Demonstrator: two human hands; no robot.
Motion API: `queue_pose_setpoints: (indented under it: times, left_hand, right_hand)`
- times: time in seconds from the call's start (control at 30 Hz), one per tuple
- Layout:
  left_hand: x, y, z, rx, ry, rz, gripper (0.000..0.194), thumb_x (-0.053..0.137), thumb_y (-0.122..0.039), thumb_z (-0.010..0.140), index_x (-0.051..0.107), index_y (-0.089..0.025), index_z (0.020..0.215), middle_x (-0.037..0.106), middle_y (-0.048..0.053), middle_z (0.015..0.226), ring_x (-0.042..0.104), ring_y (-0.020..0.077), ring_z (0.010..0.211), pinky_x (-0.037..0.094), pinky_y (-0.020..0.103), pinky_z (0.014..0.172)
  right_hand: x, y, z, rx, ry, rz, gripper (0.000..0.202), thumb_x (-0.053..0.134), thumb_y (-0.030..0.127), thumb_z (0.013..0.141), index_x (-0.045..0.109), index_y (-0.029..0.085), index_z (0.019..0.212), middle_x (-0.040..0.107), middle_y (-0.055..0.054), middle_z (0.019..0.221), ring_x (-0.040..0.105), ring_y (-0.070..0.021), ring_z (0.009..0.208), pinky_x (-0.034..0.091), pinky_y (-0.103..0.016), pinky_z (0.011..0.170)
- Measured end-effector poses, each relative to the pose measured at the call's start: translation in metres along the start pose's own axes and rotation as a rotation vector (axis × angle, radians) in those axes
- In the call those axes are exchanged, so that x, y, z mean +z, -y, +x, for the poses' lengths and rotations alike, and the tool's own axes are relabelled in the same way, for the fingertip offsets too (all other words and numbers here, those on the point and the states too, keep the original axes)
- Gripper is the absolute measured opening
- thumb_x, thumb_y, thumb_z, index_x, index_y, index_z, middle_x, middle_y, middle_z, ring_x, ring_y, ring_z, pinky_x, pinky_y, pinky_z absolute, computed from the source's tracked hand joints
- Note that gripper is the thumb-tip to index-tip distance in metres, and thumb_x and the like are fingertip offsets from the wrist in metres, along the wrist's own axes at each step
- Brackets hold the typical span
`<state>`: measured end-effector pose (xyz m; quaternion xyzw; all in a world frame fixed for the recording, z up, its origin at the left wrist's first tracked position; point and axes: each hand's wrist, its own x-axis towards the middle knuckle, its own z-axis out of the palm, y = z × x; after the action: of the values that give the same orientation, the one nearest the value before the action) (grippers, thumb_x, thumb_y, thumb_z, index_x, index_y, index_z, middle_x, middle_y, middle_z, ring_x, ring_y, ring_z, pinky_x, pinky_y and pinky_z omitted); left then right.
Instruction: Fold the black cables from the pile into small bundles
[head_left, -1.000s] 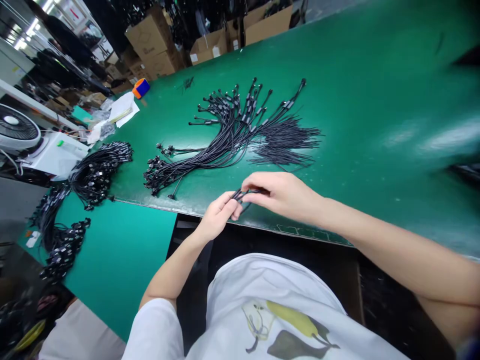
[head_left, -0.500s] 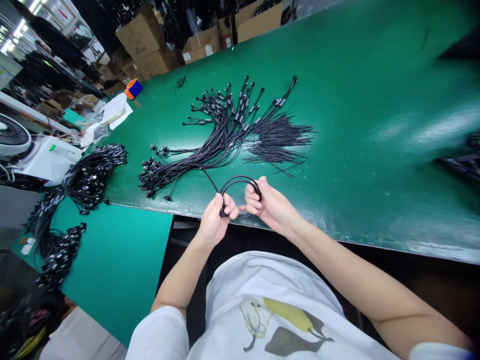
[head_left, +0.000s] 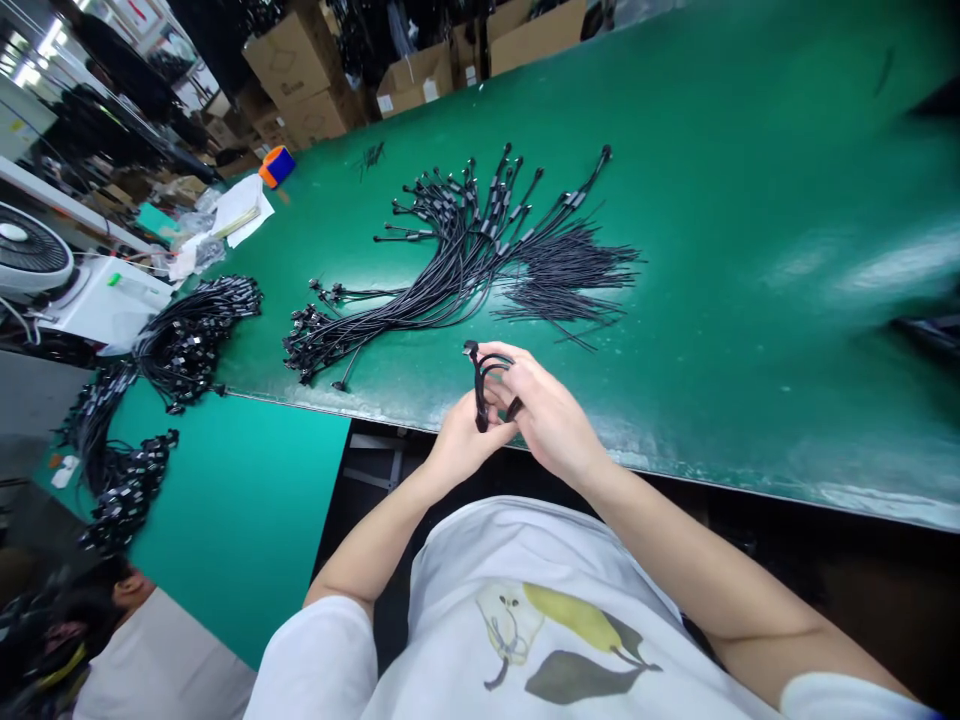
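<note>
A black cable (head_left: 480,388), looped into a small coil with a connector end pointing up, is held between both hands over the front table edge. My left hand (head_left: 469,435) is closed on the coil's near side, thumb pressed against it. My right hand (head_left: 551,410) wraps the coil's other side, its fingers partly hidden. Beyond the hands lies a bundle of black cables (head_left: 427,290) with connectors at both ends. At its right is a pile of thin black ties (head_left: 574,270).
More black cable bundles (head_left: 191,335) lie at the left, by a white fan (head_left: 34,245). An orange and blue tape roll (head_left: 277,167) and papers (head_left: 244,210) sit near the back left edge. Cardboard boxes (head_left: 420,82) stand behind the table. Another person (head_left: 161,650) is at lower left.
My hands have come together, and the cable's wide loop is drawn into a smaller coil. The connector end now stands up above the left hand. The view has shifted slightly.
</note>
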<state>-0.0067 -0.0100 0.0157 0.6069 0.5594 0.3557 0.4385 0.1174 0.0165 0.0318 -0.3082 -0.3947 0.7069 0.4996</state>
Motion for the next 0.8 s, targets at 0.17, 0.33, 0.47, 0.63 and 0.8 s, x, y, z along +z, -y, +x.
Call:
queue_pose_setpoints:
  times: [0.17,0.33,0.47,0.63,0.8]
  left_hand:
    - [0.004,-0.006,0.001,0.098,0.064,0.031,0.013,0.063,-0.027,0.083,0.06,-0.016,0.088,0.063,0.006,0.095,0.059,0.0207,0.093,0.047,0.032,0.085]
    - [0.006,-0.007,-0.003,-0.105,0.31,-0.111,0.03,0.051,-0.038,0.092,0.058,-0.015,0.075,0.064,0.005,0.074,0.061,0.0178,0.073,0.048,0.031,0.073]
    - [0.012,-0.001,-0.008,-0.157,0.442,-0.456,0.047,0.058,-0.062,0.086,0.049,-0.017,0.073,0.049,-0.001,0.062,0.053,0.012,0.057,0.049,0.029,0.062]
    - [0.02,-0.001,-0.011,-0.282,0.429,-0.824,0.057,0.058,-0.073,0.081,0.048,-0.017,0.09,0.046,-0.005,0.063,0.046,0.0102,0.055,0.051,0.028,0.057]
    - [0.024,-0.007,-0.004,-0.356,0.322,-1.008,0.05,0.072,-0.061,0.078,0.052,-0.016,0.089,0.046,-0.003,0.069,0.045,0.0078,0.06,0.048,0.023,0.06]
  right_hand:
    - [0.01,0.014,0.006,0.04,-0.043,0.11,0.063,0.065,0.079,0.073,0.058,0.018,0.086,0.061,-0.005,0.084,0.059,-0.0149,0.076,0.051,-0.027,0.068]
    - [0.01,0.016,0.009,0.036,0.009,0.108,0.066,0.063,0.082,0.07,0.044,0.02,0.078,0.047,0.002,0.074,0.035,-0.0046,0.052,0.027,-0.019,0.042]
    - [-0.004,0.013,0.013,0.058,0.163,0.046,0.06,0.064,0.078,0.074,0.045,0.026,0.096,0.049,0.005,0.079,0.032,-0.0034,0.044,0.022,-0.017,0.037]
    - [-0.012,0.011,0.019,-0.063,0.112,-0.137,0.04,0.062,0.062,0.088,0.049,0.026,0.1,0.047,0.006,0.074,0.037,-0.0043,0.041,0.028,-0.019,0.037]
    - [-0.015,0.011,0.026,-0.113,-0.008,-0.168,0.039,0.063,0.059,0.088,0.046,0.024,0.091,0.049,0.005,0.075,0.037,-0.0042,0.043,0.03,-0.019,0.039]
